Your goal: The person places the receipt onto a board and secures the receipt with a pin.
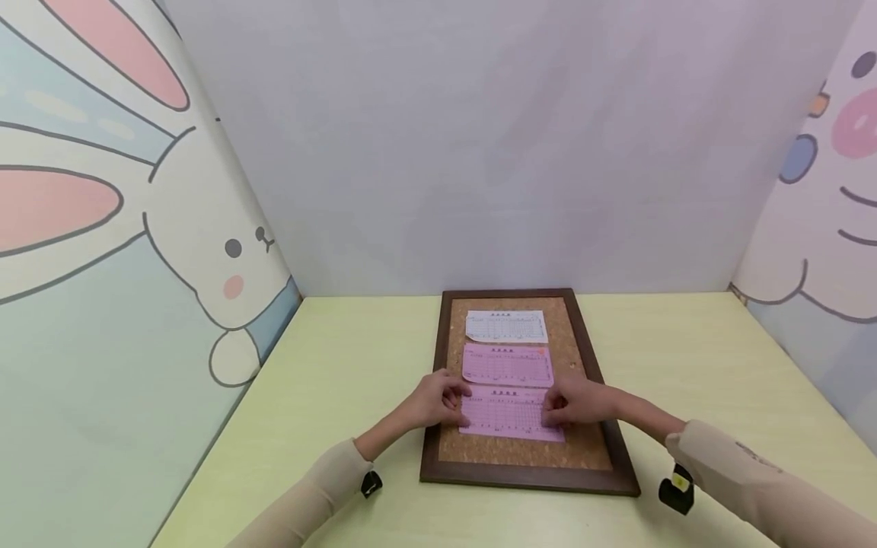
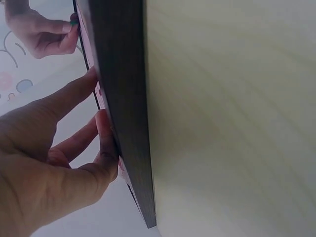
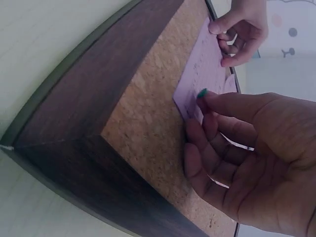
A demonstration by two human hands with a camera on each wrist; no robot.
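A cork board (image 1: pixel 507 450) in a dark brown frame lies on the table with three printed paper slips on it, one above another. My right hand (image 1: pixel 578 399) pinches a small green push pin (image 3: pixel 202 93) between thumb and forefinger, over the right part of the lowest pink slip (image 1: pixel 503 415). At that slip's left edge, my left hand (image 1: pixel 436 399) presses with spread thumb and fingertips. In the right wrist view the slip lies against the cork beneath both hands. The pin's point is hidden.
Above the lowest slip are another pink slip (image 1: pixel 507 365), with an orange spot at its upper right, and a white slip (image 1: pixel 507 326). The pale yellow table (image 1: pixel 356 350) meets a plain back wall (image 1: pixel 507 152). Side walls carry cartoon drawings.
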